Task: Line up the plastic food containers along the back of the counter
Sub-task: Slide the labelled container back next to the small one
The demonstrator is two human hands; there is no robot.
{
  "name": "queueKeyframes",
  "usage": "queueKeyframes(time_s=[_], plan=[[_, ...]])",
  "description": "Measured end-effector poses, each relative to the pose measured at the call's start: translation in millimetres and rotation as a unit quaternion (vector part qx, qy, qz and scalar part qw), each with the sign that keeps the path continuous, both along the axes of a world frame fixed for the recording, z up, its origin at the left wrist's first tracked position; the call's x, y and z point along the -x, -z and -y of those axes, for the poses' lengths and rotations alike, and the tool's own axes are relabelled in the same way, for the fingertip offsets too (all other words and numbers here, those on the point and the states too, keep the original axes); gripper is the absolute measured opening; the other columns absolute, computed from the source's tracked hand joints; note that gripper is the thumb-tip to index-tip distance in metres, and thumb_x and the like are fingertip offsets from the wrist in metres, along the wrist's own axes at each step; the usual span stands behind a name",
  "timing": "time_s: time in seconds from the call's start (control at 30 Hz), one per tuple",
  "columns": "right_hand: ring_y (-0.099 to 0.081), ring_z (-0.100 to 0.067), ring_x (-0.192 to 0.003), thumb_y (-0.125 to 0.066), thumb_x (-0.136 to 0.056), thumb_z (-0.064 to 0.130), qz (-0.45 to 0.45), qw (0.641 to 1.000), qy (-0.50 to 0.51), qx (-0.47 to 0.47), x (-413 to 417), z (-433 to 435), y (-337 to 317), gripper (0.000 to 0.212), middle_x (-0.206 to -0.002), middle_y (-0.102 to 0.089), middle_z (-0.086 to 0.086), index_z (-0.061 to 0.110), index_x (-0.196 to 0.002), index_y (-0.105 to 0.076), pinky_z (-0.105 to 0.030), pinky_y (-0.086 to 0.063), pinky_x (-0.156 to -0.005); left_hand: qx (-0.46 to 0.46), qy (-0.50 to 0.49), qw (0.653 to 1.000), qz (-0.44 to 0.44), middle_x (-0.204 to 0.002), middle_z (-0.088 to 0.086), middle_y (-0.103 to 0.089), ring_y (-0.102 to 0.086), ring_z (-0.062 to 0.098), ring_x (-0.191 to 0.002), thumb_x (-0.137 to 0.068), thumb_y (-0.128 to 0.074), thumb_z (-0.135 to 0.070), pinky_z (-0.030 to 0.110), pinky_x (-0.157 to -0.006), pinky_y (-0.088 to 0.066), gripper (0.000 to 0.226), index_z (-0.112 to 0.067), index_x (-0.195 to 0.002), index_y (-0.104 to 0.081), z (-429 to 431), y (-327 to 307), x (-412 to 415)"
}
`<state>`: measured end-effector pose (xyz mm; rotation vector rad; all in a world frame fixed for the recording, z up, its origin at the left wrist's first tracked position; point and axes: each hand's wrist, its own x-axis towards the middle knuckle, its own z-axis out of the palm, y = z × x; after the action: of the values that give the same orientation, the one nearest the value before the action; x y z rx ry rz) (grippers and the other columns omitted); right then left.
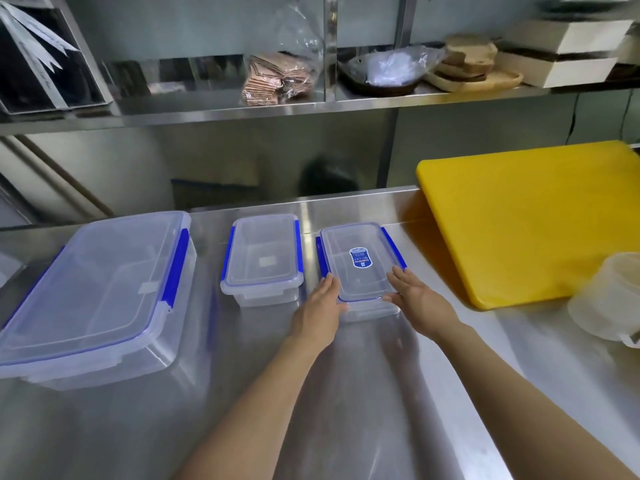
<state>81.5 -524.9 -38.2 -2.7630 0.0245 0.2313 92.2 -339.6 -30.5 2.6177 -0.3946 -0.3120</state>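
Observation:
Three clear plastic containers with blue clips stand on the steel counter (346,393). The large container (100,289) is at the left, a small container (262,258) sits in the middle near the back, and a small labelled container (360,261) is to its right. My left hand (320,308) presses the labelled container's near left corner and my right hand (417,294) presses its near right corner, so both hands hold it between them. It rests on the counter, slightly angled compared with the middle one.
A yellow cutting board (533,220) lies at the right, close beside the labelled container. A round whitish tub (609,296) sits at the right edge. A steel shelf (277,109) above holds packets, bowls and boxes.

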Motion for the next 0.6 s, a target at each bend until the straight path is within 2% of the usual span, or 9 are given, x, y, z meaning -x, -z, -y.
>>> queueKeyframes(time_s=[0.13,0.27,0.4,0.6], plan=[[-0.006,-0.020,-0.147,-0.039,-0.094,0.035,-0.001,0.999,-0.035,0.034,-37,9,8,0.057,-0.159,-0.014,-0.003,0.017,-0.145,-0.023,-0.037,-0.027,-0.117,0.011,-0.023,1.000,0.009,-0.159,0.002,-0.018,-0.025,0.022,-0.143,-0.096,-0.047,-0.017,0.040,-0.110,-0.035,0.057,-0.013,-0.146,-0.020,8,2,-29],[-0.007,-0.019,-0.147,-0.040,-0.094,0.034,0.020,0.999,-0.025,0.007,-63,13,9,0.059,-0.158,-0.015,-0.002,0.017,-0.146,-0.019,-0.036,-0.027,-0.114,0.020,-0.041,0.999,0.005,-0.159,-0.001,-0.016,-0.029,0.025,-0.141,-0.096,-0.046,-0.012,0.040,-0.109,-0.037,0.059,-0.017,-0.147,-0.016,15,3,-51],[-0.007,-0.019,-0.146,-0.046,-0.095,0.024,0.039,0.997,-0.062,0.005,-68,20,14,0.053,-0.158,-0.014,-0.001,0.019,-0.144,-0.027,-0.032,-0.028,-0.113,0.028,-0.041,0.999,-0.005,-0.160,-0.003,-0.012,-0.026,0.023,-0.143,-0.097,-0.045,-0.012,0.039,-0.111,-0.035,0.062,-0.020,-0.149,-0.011,15,8,-57],[-0.010,-0.014,-0.146,-0.042,-0.091,0.042,0.057,0.997,-0.019,-0.046,-66,24,18,0.061,-0.157,-0.018,0.003,0.022,-0.146,-0.022,-0.036,-0.034,-0.110,0.062,-0.050,0.997,-0.008,-0.160,-0.001,-0.010,-0.020,0.021,-0.145,-0.097,-0.043,-0.012,0.037,-0.112,-0.031,0.062,-0.019,-0.149,-0.010,23,10,-56]])
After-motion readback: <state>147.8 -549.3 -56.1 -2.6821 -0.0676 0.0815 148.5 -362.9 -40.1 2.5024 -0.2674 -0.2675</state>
